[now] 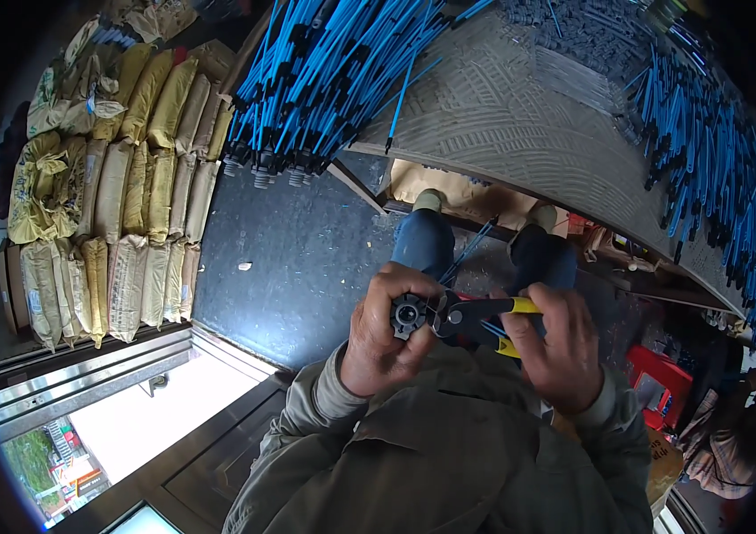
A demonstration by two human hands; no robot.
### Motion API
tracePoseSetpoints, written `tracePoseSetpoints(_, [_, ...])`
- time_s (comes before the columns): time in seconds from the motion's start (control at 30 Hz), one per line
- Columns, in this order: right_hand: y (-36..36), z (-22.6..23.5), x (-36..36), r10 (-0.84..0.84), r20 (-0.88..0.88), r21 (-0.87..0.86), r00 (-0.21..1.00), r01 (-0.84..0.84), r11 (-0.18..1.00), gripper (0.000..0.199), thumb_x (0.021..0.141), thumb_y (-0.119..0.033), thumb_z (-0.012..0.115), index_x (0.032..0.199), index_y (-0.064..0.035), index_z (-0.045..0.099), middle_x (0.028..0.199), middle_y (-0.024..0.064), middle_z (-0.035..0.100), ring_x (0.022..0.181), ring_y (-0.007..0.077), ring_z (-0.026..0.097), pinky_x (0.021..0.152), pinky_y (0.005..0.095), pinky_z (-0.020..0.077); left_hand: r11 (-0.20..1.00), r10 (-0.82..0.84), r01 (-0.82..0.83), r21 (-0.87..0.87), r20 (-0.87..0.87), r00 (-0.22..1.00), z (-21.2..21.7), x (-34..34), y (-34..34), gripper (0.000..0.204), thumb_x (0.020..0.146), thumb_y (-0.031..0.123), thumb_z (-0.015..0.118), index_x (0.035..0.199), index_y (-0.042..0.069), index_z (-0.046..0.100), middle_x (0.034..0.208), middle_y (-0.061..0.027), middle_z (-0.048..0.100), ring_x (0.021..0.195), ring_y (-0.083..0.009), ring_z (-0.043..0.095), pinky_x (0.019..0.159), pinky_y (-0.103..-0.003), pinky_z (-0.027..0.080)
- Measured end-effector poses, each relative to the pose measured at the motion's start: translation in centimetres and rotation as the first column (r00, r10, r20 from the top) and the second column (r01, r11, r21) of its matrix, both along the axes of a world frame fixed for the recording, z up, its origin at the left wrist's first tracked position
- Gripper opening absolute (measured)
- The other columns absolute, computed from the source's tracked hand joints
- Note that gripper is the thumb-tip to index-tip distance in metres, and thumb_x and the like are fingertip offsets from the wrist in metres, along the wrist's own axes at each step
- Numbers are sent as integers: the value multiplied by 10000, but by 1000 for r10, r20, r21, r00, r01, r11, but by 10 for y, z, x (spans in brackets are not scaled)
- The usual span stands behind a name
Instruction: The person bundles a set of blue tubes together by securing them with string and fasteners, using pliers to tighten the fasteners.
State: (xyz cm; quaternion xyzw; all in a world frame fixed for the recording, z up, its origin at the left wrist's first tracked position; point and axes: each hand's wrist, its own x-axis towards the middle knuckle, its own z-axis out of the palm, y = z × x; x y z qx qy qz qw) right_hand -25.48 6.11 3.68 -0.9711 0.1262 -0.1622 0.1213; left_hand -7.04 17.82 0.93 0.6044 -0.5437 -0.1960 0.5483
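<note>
My left hand (pixel 372 336) is closed around a dark, round fitting (pixel 408 314) with a notched rim and a hole in its centre, its end facing up. In my right hand (pixel 566 352) is a pair of pliers (pixel 483 309) with black and yellow handles. The handles look spread apart, one yellow grip under the fingers and the other lower down. The pliers' metal jaws lie right against the fitting's right side, beside my left fingertips. Whether the jaws bite on anything is too small to tell.
Ahead, a patterned table (pixel 493 116) bears a heap of blue rods with black ends (pixel 333 71) and another heap of blue rods (pixel 707 151) at right. Grey small parts (pixel 587 36) lie at its back. Stacked sacks (pixel 115 191) stand left; a red object (pixel 660 384) sits at right.
</note>
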Motion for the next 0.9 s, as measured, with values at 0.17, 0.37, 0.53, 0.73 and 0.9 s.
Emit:
tracePoseSetpoints(0.17, [20, -29, -8, -246, 106, 261, 963, 212, 942, 253, 802, -84, 596, 1051, -71, 552, 1006, 150, 504, 898, 288, 509, 764, 426, 420, 997, -76, 75, -24, -28, 997, 2, 2, -1, 232, 785, 24, 546, 978, 14, 418, 927, -146, 580, 787, -179, 535, 727, -297, 430])
tracePoseSetpoints(0.37, [-44, -26, 20, -12, 426, -639, 905, 310, 704, 466, 811, -366, 640, 1224, -236, 468, 1180, -27, 451, 1096, 163, 495, 983, 463, 301, 988, -152, 152, -15, 0, 988, 6, 1, -2, 242, 776, -1, 536, 985, 19, 417, 937, -140, 573, 775, -175, 529, 712, -291, 418])
tracePoseSetpoints(0.53, [-46, -11, 30, 3, 408, -762, 913, 338, 553, 459, 778, -412, 663, 1176, -257, 492, 1197, -68, 428, 1130, 119, 474, 1037, 485, 237, 998, -69, 69, -8, -39, 997, 8, -2, 0, 288, 727, -54, 557, 984, 2, 440, 885, -130, 543, 754, -256, 552, 670, -316, 437])
tracePoseSetpoints(0.73, [-32, -46, 29, -91, 481, -578, 872, 393, 715, 321, 776, -376, 668, 1056, -288, 538, 1157, -45, 419, 1082, 118, 475, 1056, 486, 174, 998, -62, 61, -30, -32, 998, 7, 0, 1, 300, 725, -62, 557, 994, -2, 439, 884, -127, 528, 745, -249, 545, 665, -312, 437])
tracePoseSetpoints(0.9, [-28, -34, 31, -80, 463, -509, 883, 339, 791, 471, 779, -144, 672, 1180, -106, 428, 1089, 33, 483, 1077, 194, 472, 999, 437, 282, 998, -54, 53, -21, -36, 998, 6, 1, 1, 302, 727, -60, 559, 998, -5, 438, 878, -125, 523, 740, -245, 540, 662, -310, 437])
